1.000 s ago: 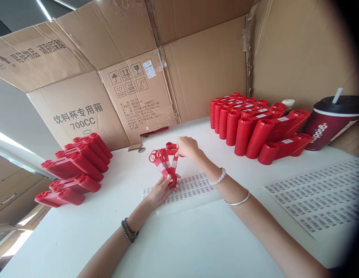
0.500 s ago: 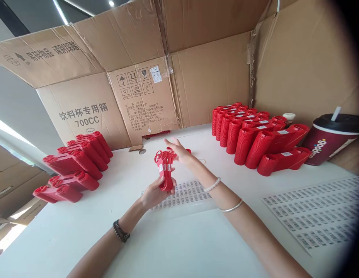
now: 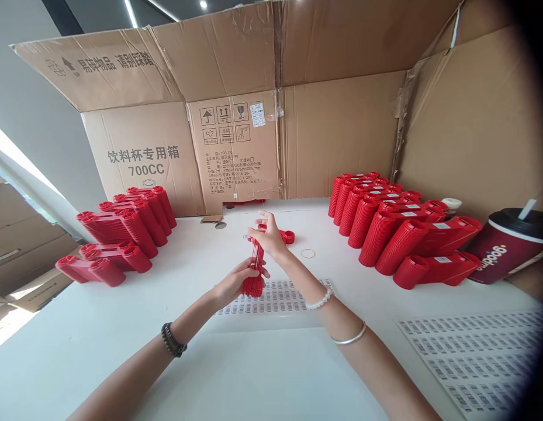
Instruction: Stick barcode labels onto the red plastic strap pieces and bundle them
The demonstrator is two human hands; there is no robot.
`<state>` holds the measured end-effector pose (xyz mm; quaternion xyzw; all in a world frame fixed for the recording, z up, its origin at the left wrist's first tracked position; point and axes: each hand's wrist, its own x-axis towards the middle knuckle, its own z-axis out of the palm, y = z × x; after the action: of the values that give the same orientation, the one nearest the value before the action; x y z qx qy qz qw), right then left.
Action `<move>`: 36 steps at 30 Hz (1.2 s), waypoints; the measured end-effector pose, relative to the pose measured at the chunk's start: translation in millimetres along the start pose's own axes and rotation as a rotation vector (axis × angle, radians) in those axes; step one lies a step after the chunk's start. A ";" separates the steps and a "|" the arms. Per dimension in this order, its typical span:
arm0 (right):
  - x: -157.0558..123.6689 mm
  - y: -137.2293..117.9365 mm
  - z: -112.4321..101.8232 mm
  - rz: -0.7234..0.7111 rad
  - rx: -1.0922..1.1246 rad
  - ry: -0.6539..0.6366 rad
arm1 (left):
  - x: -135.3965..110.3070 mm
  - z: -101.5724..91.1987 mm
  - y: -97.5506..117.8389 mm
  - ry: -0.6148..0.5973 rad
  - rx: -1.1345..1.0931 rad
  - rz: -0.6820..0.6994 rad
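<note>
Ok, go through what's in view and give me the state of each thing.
Left hand: closed around the stack
Right hand: open, fingers spread
Red plastic holder stack: upright, held in left hand
Loose red holder: lying beside right hand
Rows of red holders: stacked, lined up
Barcode label sheet: lying flat
Rubber band: lying flat
Cardboard box: open, flaps up
Drink cup: lidded, straw in

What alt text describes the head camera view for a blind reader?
A person's left hand holds an upright stack of red plastic pieces, and the right hand is at its top. Sheets of white barcode labels lie on the white table, between rows of more red stacks.
</note>
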<state>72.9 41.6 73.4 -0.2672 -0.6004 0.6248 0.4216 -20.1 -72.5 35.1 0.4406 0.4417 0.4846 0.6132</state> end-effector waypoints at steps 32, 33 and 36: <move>-15.1 -110.4 -89.7 -0.141 -0.146 0.367 | 101.9 -72.3 32.1 0.251 1.871 0.258; -18.9 -113.6 -89.7 -0.171 -0.134 0.370 | 111.2 -65.2 28.3 0.198 1.907 0.278; -25.8 -119.6 -94.0 -0.245 -0.132 0.383 | 135.8 -54.5 19.5 0.104 2.011 0.302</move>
<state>189.4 59.9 172.9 -0.3333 -0.5769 0.4661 0.5821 -57.8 69.9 26.3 0.7814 0.6102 -0.0200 -0.1289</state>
